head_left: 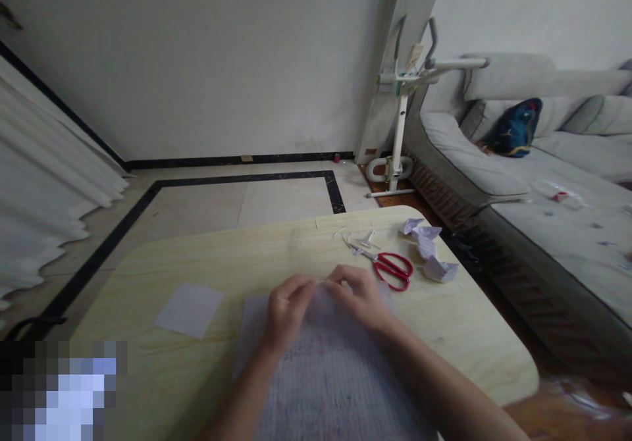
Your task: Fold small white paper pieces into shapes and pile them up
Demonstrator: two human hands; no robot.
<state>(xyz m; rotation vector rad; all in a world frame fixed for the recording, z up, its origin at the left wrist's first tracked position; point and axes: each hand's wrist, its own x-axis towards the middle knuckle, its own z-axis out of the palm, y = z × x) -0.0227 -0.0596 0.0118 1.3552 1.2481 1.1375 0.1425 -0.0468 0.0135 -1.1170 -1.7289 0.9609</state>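
My left hand (289,309) and my right hand (360,295) meet at the fingertips over a large lined sheet of paper (320,382) with writing on it. Both are closed in a pinch. Something small and whitish shows between the fingertips, too blurred to name. Just beyond my right hand lie scissors (394,271) with red handles, blades pointing to the far left. Several folded paper pieces (427,247) sit to the right of them. A plain white square of paper (190,310) lies flat to the left of my left hand.
Thin paper scraps (364,237) are scattered by the scissor blades on the pale wooden table (237,250). A grey sofa (464,164) runs along the right, and a white exercise machine (401,131) stands behind. White curtains (44,178) hang at the left. The lower left corner is pixelated.
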